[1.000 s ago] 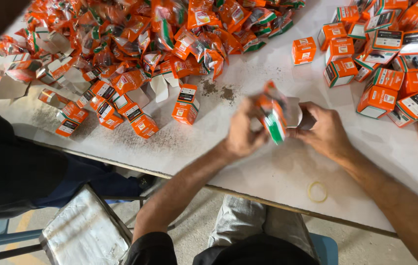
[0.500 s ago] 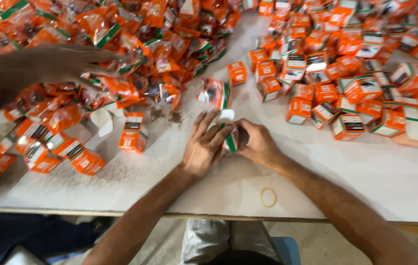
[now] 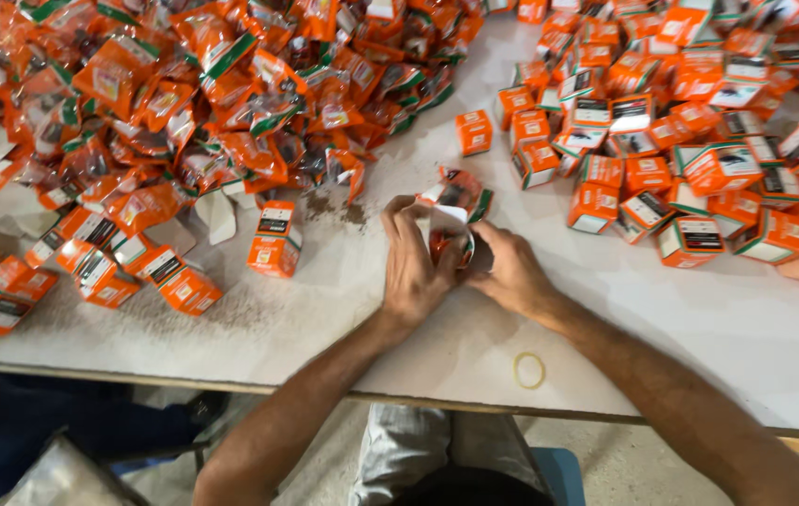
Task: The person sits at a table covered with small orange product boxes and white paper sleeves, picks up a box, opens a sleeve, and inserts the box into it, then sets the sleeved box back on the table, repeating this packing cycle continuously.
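Observation:
Both my hands meet over the middle of the white table (image 3: pixel 662 328). My left hand (image 3: pixel 418 262) and my right hand (image 3: pixel 510 270) grip one small orange carton (image 3: pixel 451 239) between them; its white flap stands open and an orange plastic packet (image 3: pixel 463 192) sticks out of its far end. My fingers hide most of the carton. A lone small orange box (image 3: pixel 276 240) stands to the left of my left hand.
A big heap of orange plastic packets (image 3: pixel 202 103) fills the far left. Several closed orange boxes (image 3: pixel 690 122) pile up at the far right, and more lie at the left edge (image 3: pixel 99 267). A yellow rubber band (image 3: pixel 530 370) lies near the front edge.
My hands have lowered the carton toward the table. Another person's hand, seen reaching over the packet heap at the left half a second ago, is gone. The view shifted.

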`<state>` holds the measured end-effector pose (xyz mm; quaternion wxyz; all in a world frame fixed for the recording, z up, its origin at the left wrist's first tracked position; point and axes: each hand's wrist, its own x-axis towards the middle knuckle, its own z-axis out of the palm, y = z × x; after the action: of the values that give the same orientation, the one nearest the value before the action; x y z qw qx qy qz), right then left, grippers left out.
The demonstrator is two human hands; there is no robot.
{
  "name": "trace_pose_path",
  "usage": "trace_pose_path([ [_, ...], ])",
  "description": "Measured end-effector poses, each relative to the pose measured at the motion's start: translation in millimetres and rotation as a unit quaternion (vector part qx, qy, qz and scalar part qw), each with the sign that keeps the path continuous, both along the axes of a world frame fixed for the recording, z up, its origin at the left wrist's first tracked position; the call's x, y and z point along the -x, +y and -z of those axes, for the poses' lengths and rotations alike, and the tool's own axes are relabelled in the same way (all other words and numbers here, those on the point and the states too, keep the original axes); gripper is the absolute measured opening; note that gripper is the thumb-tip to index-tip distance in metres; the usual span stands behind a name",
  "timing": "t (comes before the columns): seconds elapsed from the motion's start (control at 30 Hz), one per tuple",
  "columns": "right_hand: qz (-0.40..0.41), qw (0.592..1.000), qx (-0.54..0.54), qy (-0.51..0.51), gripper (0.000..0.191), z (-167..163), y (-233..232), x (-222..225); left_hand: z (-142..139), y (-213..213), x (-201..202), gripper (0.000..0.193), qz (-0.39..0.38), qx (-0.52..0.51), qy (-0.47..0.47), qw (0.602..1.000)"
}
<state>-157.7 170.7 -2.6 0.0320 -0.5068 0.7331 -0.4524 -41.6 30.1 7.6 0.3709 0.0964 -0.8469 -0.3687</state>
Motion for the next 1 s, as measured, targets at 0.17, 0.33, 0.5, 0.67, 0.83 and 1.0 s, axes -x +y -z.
trace_pose_path([
  [0.17,0.003,0.998,-0.001,0.060,0.076,-1.9,-0.5,-4.8,-4.9,-18.1,4.0,0.033,0.032,-0.108,-0.183,0.977],
  [0.33,-0.002,0.998,0.010,-0.066,0.085,-5.5,4.0,-15.4,0.1,-15.8,10.2,0.036,0.029,-0.150,-0.134,0.979],
  [0.5,-0.019,0.996,0.032,0.079,0.058,-2.4,6.9,-15.4,11.3,-27.1,11.3,0.033,0.090,-0.212,-0.114,0.967],
  [0.67,-0.035,0.987,0.035,0.151,0.046,2.9,5.7,-13.3,18.4,-59.6,3.5,0.037,0.351,-0.527,-0.063,0.772],
  [0.83,-0.045,0.990,0.034,0.131,0.039,1.2,6.5,-11.3,20.6,-66.3,14.3,0.025,0.269,-0.478,-0.151,0.822],
  [1.0,-0.020,0.999,0.001,0.034,0.050,-4.5,7.8,-13.6,17.1,-60.1,28.5,0.024,0.204,-0.391,-0.174,0.880],
])
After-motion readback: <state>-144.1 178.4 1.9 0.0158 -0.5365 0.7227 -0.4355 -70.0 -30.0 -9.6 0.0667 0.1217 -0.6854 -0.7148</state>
